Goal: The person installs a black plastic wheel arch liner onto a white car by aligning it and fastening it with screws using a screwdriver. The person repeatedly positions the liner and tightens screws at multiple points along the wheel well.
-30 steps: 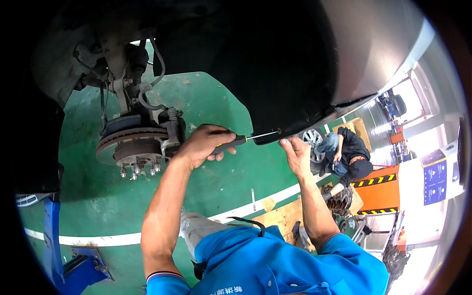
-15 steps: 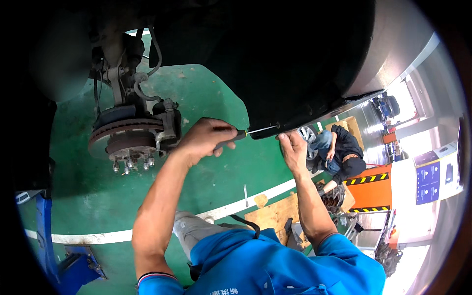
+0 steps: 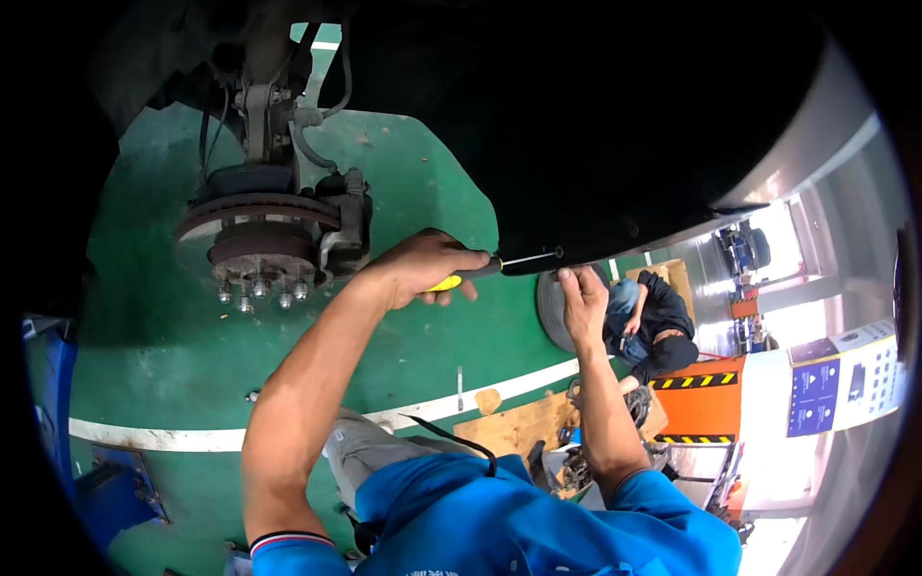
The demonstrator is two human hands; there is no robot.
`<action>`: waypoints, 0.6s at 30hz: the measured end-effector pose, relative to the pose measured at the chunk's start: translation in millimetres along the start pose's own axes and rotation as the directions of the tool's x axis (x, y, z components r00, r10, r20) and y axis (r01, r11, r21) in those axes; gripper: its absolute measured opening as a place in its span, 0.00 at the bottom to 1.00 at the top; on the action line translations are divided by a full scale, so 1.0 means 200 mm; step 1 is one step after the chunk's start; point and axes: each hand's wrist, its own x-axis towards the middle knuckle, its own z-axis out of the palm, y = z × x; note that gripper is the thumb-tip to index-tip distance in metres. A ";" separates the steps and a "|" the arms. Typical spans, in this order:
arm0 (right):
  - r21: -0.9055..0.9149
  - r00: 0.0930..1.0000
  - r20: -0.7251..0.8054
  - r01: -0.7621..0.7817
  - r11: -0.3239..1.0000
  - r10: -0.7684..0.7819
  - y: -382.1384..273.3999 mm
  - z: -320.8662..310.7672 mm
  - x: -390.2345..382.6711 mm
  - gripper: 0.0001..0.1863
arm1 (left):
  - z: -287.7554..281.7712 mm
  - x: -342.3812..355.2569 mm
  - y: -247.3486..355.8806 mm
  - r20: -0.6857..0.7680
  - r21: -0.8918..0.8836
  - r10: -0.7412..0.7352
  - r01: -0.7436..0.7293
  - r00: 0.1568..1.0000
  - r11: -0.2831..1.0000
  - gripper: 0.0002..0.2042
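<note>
My left hand (image 3: 432, 264) is wrapped round a yellow and black screwdriver (image 3: 444, 282), its thin shaft reaching right to a fastener (image 3: 559, 252) near the lower edge of the black wheel-arch liner (image 3: 595, 134). Just below that fastener, my right hand (image 3: 582, 293) has its thumb and forefinger closed at the liner's edge, apparently gripping it. Left of my hands, the bare brake disc (image 3: 230, 206) hangs on the suspension strut (image 3: 259, 120), with wheel studs sticking out below it.
A co-worker (image 3: 653, 317) in dark clothes crouches at right beside a tyre (image 3: 552, 317) and wooden boards (image 3: 519, 420). An orange hazard-striped structure (image 3: 696, 411) stands behind. A blue lift post (image 3: 58, 403) is at left on the green floor (image 3: 173, 365).
My view has shifted, bringing the brake assembly higher in the picture. Both hands remain at the liner edge with the screwdriver. The co-worker stays crouched, with more of the tyre now showing.
</note>
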 end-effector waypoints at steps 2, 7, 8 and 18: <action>-0.015 0.999 0.015 -0.052 0.999 0.052 0.04 -0.02 -0.01 0.10 | -0.01 0.01 0.00 -0.018 0.025 0.060 -0.059 0.998 0.998 0.19; -0.055 0.998 0.054 -0.024 0.998 0.027 0.12 -0.09 -0.04 0.10 | -0.05 0.05 0.01 -0.021 -0.070 0.173 -0.174 0.985 0.982 0.16; -0.058 0.998 0.066 0.005 0.998 -0.001 0.10 -0.09 -0.04 0.10 | -0.04 0.03 0.02 -0.044 -0.074 0.174 -0.176 0.984 0.982 0.16; -0.163 0.994 0.105 0.016 0.986 0.002 0.23 -0.07 -0.06 0.12 | -0.05 0.09 -0.13 -0.064 -0.116 0.230 -0.236 0.971 0.965 0.16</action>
